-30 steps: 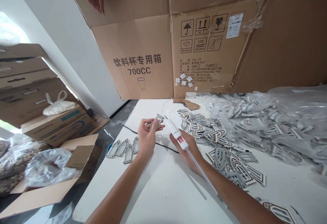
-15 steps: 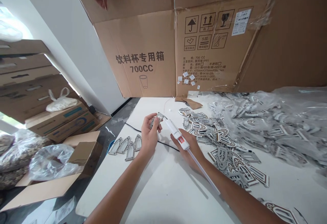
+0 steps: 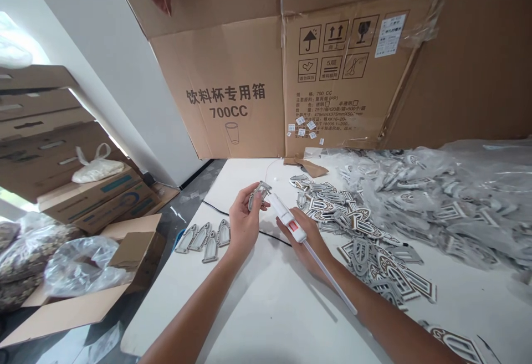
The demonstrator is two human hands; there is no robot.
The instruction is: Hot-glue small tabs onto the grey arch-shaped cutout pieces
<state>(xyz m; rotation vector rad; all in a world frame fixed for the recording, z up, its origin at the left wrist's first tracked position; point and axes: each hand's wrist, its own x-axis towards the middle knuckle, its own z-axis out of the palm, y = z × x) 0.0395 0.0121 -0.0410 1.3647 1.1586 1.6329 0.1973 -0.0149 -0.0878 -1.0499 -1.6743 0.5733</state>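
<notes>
My left hand (image 3: 245, 216) pinches a small grey arch-shaped piece (image 3: 258, 195) between thumb and fingers, raised over the white table (image 3: 257, 303). My right hand (image 3: 305, 231) is wrapped round a white glue gun (image 3: 286, 217) with a red patch on its side. A long whitish glue stick (image 3: 330, 278) sticks out of its back end, over my right forearm. The gun's nozzle points at the piece, at its upper right edge; I cannot tell whether they touch. Left of my left wrist lie several similar grey arch pieces (image 3: 211, 246) in a loose group.
To the right spreads a heap of grey, white and brown arch pieces (image 3: 361, 225), with clear plastic bags (image 3: 449, 198) of more behind. Cardboard boxes (image 3: 233, 76) wall the table's back. A black cable (image 3: 274, 237) crosses the table. An open carton (image 3: 83, 308) stands at the left.
The arch piece in my left hand has tilted slightly, with its edge by the nozzle. My right hand and the glue gun have barely moved. The view has shifted a little.
</notes>
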